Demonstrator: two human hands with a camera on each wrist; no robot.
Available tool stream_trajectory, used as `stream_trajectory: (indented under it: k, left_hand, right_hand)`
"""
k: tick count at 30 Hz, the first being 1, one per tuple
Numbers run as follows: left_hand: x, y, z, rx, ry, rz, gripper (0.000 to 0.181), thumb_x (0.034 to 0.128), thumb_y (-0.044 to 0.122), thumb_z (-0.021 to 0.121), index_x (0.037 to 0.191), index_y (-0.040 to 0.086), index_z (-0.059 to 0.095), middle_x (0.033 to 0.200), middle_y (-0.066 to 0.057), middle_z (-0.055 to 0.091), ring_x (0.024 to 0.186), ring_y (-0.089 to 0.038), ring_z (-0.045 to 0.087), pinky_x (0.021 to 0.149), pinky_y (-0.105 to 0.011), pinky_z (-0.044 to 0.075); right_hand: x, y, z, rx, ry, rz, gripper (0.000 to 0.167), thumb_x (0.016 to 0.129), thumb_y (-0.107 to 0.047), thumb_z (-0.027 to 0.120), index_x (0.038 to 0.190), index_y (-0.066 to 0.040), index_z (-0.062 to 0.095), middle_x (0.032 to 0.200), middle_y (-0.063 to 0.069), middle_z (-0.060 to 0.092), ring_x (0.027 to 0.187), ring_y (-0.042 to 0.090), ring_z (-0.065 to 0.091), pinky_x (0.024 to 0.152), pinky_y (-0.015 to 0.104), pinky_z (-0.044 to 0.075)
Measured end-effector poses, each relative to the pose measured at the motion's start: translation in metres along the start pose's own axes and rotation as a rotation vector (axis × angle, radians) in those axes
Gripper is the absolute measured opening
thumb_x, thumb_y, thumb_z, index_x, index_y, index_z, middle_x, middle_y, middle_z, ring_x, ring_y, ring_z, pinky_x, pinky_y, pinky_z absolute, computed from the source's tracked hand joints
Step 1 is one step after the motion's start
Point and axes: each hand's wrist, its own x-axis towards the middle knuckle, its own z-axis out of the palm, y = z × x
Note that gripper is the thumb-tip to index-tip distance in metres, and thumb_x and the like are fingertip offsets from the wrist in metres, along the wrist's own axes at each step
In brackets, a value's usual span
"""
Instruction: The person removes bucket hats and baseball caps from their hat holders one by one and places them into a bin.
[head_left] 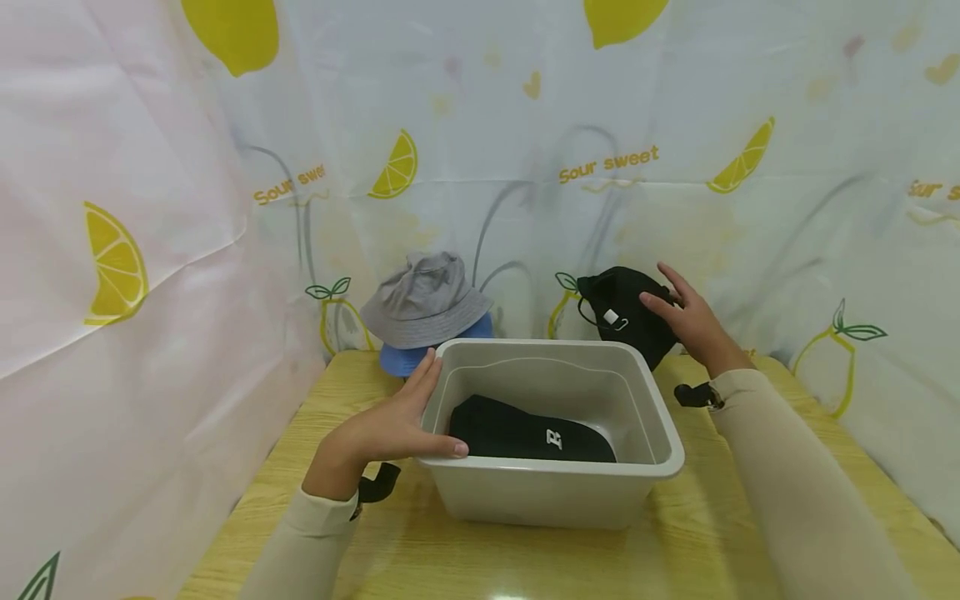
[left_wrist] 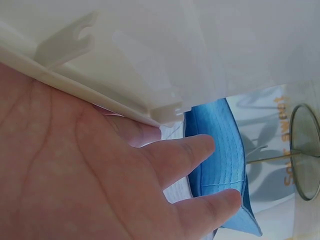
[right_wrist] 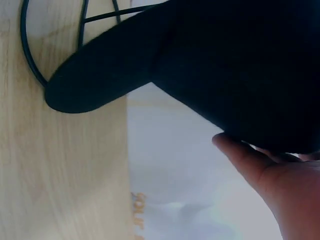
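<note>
A beige plastic bin (head_left: 555, 492) stands on the table, with a black cap (head_left: 517, 433) bearing a white letter lying inside. My left hand (head_left: 390, 429) rests at the bin's left corner, thumb over the front rim and fingers extended along the outer side; the left wrist view shows its palm (left_wrist: 100, 170) under the rim. Behind the bin at right is a second black cap (head_left: 630, 312) with a white tag. My right hand (head_left: 697, 325) touches that cap's right side with thumb and fingers fairly straight. The right wrist view shows the thumb (right_wrist: 245, 155) against the cap's edge (right_wrist: 240, 85).
Behind the bin's left corner, a grey bucket hat (head_left: 427, 304) sits above a blue hat (head_left: 405, 358). A wire ring (left_wrist: 305, 150) shows beside the blue hat in the left wrist view. Dark wires (right_wrist: 30, 55) lie near the second cap. A lemon-print cloth (head_left: 465, 217) hangs behind the wooden table (head_left: 300, 467).
</note>
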Motion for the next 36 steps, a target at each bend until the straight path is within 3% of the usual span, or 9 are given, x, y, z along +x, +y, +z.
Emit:
stream_trajectory:
  k: [6, 9, 12, 15, 19, 23, 29, 34, 36]
  left_hand:
    - [0.001, -0.002, 0.001, -0.008, 0.003, 0.007, 0.134, 0.0794, 0.064, 0.081, 0.167, 0.016, -0.009, 0.172, -0.002, -0.023, 0.161, -0.032, -0.004, 0.123, -0.062, 0.024]
    - [0.001, -0.002, 0.001, -0.007, 0.006, 0.004, 0.134, 0.0791, 0.064, 0.080, 0.167, 0.017, -0.009, 0.172, 0.000, -0.023, 0.161, -0.032, -0.003, 0.123, -0.061, 0.024]
    - [0.001, -0.002, 0.001, -0.007, 0.005, -0.005, 0.134, 0.0783, 0.065, 0.081, 0.167, 0.019, -0.008, 0.172, 0.002, -0.023, 0.161, -0.031, -0.003, 0.124, -0.061, 0.024]
    - [0.001, -0.002, 0.002, -0.002, 0.006, -0.008, 0.134, 0.0783, 0.066, 0.080, 0.167, 0.019, -0.008, 0.172, 0.003, -0.023, 0.161, -0.031, -0.002, 0.124, -0.061, 0.025]
    - [0.001, -0.002, 0.002, 0.000, 0.004, -0.007, 0.133, 0.0787, 0.065, 0.080, 0.167, 0.018, -0.008, 0.172, 0.002, -0.023, 0.161, -0.032, -0.002, 0.124, -0.061, 0.025]
    - [0.001, -0.001, 0.001, 0.004, 0.007, -0.002, 0.134, 0.0787, 0.065, 0.081, 0.167, 0.017, -0.008, 0.172, 0.000, -0.023, 0.161, -0.032, -0.004, 0.124, -0.061, 0.024]
    - [0.001, 0.000, 0.001, 0.014, 0.005, 0.002, 0.134, 0.0783, 0.065, 0.080, 0.167, 0.015, -0.007, 0.173, -0.001, -0.023, 0.161, -0.031, -0.005, 0.124, -0.061, 0.023]
    - [0.001, -0.001, 0.001, 0.019, 0.011, 0.000, 0.134, 0.0781, 0.066, 0.080, 0.167, 0.015, -0.007, 0.173, -0.002, -0.022, 0.161, -0.031, -0.004, 0.124, -0.061, 0.024]
    - [0.001, -0.001, 0.001, 0.013, 0.011, 0.001, 0.134, 0.0779, 0.065, 0.081, 0.167, 0.016, -0.007, 0.173, -0.001, -0.022, 0.161, -0.031, -0.004, 0.124, -0.060, 0.024]
  right_hand:
    - [-0.011, -0.004, 0.006, 0.145, -0.007, 0.035, 0.079, 0.105, -0.044, 0.058, 0.167, -0.038, 0.010, 0.174, 0.018, 0.000, 0.158, 0.041, 0.017, 0.121, 0.058, 0.033]
    - [-0.014, -0.006, 0.008, 0.248, -0.026, 0.051, 0.076, 0.106, -0.040, 0.057, 0.167, -0.039, 0.011, 0.174, 0.018, -0.004, 0.139, 0.023, 0.050, 0.105, 0.034, 0.052]
    - [-0.013, -0.002, 0.009, 0.312, -0.037, 0.055, 0.074, 0.107, -0.037, 0.056, 0.167, -0.039, 0.013, 0.174, 0.019, -0.005, 0.107, -0.001, 0.059, 0.081, 0.015, 0.055]
    - [-0.016, -0.006, 0.010, 0.341, -0.044, 0.067, 0.074, 0.107, -0.036, 0.056, 0.167, -0.037, 0.013, 0.173, 0.022, -0.002, 0.099, -0.005, 0.062, 0.080, 0.016, 0.056]
    - [-0.017, -0.004, 0.010, 0.373, -0.027, 0.079, 0.071, 0.106, -0.036, 0.059, 0.166, -0.036, 0.022, 0.164, 0.023, 0.025, 0.094, 0.000, 0.068, 0.076, 0.023, 0.060]
    - [-0.016, 0.002, 0.008, 0.356, 0.002, 0.077, 0.068, 0.104, -0.037, 0.061, 0.164, -0.034, 0.028, 0.142, 0.010, 0.044, 0.091, 0.003, 0.069, 0.073, 0.029, 0.061]
    - [-0.012, 0.016, 0.003, 0.263, 0.049, 0.076, 0.068, 0.104, -0.045, 0.060, 0.163, -0.030, 0.031, 0.156, 0.023, 0.036, 0.090, 0.001, 0.068, 0.075, 0.029, 0.060]
    - [-0.010, 0.020, 0.003, 0.256, -0.026, 0.108, 0.073, 0.106, -0.045, 0.055, 0.166, -0.041, 0.014, 0.169, 0.025, 0.019, 0.099, -0.001, 0.063, 0.102, 0.054, 0.053]
    - [-0.012, 0.017, 0.005, 0.282, -0.055, 0.116, 0.075, 0.107, -0.043, 0.054, 0.166, -0.043, 0.008, 0.171, 0.023, 0.015, 0.102, -0.001, 0.061, 0.104, 0.055, 0.052]
